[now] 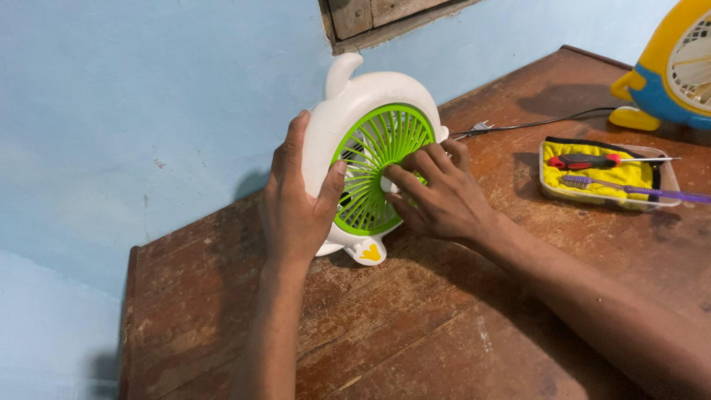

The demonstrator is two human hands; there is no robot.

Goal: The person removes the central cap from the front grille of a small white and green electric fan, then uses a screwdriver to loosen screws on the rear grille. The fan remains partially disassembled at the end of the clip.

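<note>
Fan [370,141] upright near desk's [415,326] back edge, by the wall. Left hand [296,200] wraps its white rim, fingers spread. Right hand [437,196] has fingertips bunched, pressed on the green grille [374,167] hub. Looks like grille removal; next needs a twist or pry while braced.

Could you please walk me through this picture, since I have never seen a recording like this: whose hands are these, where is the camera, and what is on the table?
There is no machine here: a person wears a camera on the head, so you look down at their own two bare hands. The left hand grips the side of a small white fan standing on a worn wooden table. The right hand rests its fingertips on the fan's green grille. To the right lies a tray with a yellow cloth, holding a red-handled screwdriver and a purple tool. A yellow and blue fan stands at the far corner, and a dark cable runs along the table.
</note>
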